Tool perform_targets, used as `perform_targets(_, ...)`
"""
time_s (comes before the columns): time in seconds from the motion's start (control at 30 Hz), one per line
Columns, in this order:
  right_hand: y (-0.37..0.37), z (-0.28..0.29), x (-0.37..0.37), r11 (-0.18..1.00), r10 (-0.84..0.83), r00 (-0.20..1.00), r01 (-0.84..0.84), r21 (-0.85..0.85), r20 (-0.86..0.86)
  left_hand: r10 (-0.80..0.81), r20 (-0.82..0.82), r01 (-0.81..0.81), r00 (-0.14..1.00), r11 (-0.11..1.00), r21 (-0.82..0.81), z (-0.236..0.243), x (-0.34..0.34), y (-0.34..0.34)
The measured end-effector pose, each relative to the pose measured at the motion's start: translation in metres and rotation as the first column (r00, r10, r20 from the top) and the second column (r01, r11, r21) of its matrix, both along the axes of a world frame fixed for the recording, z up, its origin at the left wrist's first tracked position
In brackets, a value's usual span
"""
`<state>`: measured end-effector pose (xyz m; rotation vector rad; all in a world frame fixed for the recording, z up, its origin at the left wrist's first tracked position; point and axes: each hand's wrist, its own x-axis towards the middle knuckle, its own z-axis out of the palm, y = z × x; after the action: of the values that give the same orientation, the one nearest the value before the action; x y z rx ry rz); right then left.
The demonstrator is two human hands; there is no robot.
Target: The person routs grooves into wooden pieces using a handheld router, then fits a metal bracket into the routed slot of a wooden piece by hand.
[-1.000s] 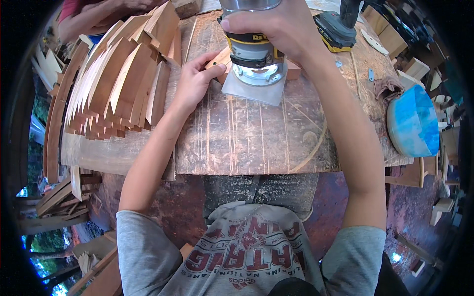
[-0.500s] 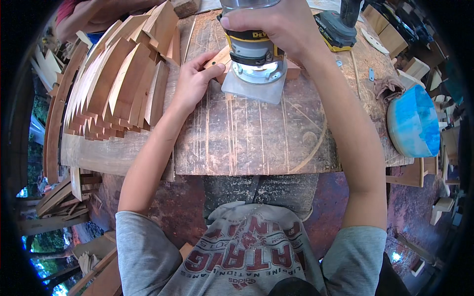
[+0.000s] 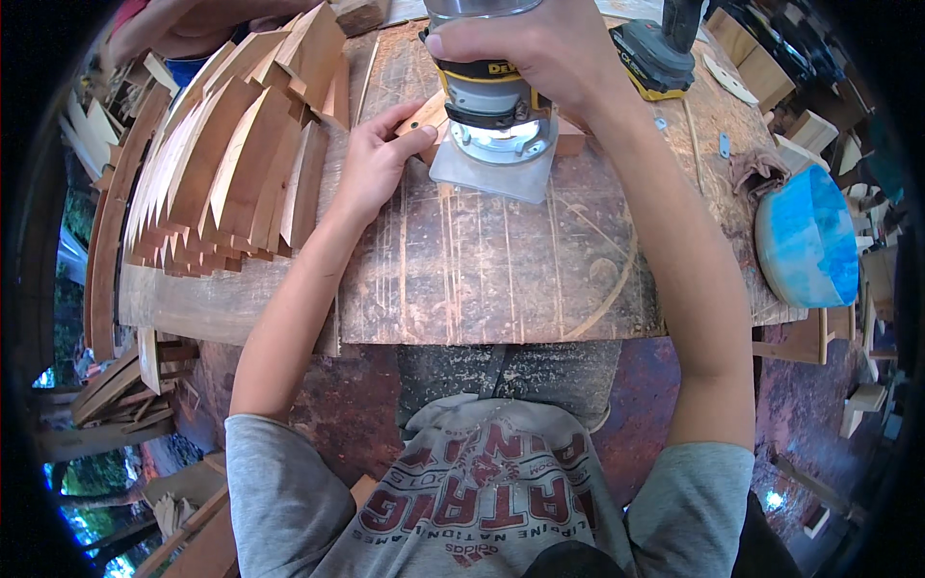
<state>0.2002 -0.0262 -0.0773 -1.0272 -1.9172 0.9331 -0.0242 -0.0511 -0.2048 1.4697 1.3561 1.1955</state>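
Observation:
My right hand is wrapped round the body of a handheld trim router, grey and black with yellow bands. Its clear square base plate lies over a reddish-brown piece of wood, which shows on either side of it. A light glows under the router's body. My left hand pinches the left end of the work, a lighter wooden part with a dark round hole, thumb on top. The router's bit is hidden, and so is most of the wood beneath the base.
Curved wooden pieces stand stacked at the left of the scratched worktable. A cordless tool's battery is at the back right. A blue-and-white tub and a brown rag lie at the right edge. Another person's arm shows far left.
The router has shifted very slightly left in the picture, my right hand with it. My left hand keeps its hold on the wood.

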Motion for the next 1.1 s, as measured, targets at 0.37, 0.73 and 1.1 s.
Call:
perform_targets(0.37, -0.001, 0.009, 0.004, 1.0, 0.02, 0.997, -0.02, -0.002, 0.076, -0.029, 0.058, 0.03, 0.998, 1.0, -0.002, 0.002, 0.004, 0.0)
perform_targets(0.73, 0.004, 0.008, 0.007, 0.993, 0.117, 0.99, -0.118, -0.006, -0.079, -0.021, 0.003, 0.021, 1.0, 1.0, -0.015, 0.004, 0.002, -0.002)
perform_targets(1.1, 0.005, 0.008, 0.003, 0.984, 0.071, 0.99, -0.089, -0.153, -0.124, -0.048, 0.023, 0.049, 0.999, 0.998, -0.031, 0.003, 0.002, 0.001)
